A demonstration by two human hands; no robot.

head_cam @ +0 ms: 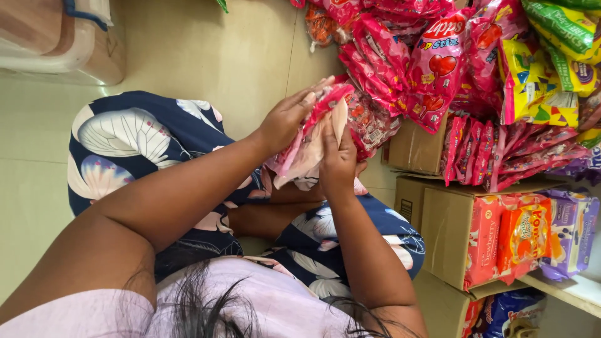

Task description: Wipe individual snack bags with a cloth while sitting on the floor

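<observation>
A crinkled pink plastic packet bundle (313, 141) is held at picture centre between the left hand (287, 119), at ten o'clock of it, and the right hand (338, 159), at four o'clock. Brown cardboard cartons (441, 228) are stacked at three o'clock, beneath hanging red plastic sweet bags (432, 62). A clear plastic storage tub (59, 44) is set at ten o'clock.

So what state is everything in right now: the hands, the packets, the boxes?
Left hand: gripping the pink packets from above.
Right hand: gripping the same bundle.
Pink packets: bunched, held off the floor.
Red bags: piled on the boxes.
Boxes: open, packets sticking out.
</observation>
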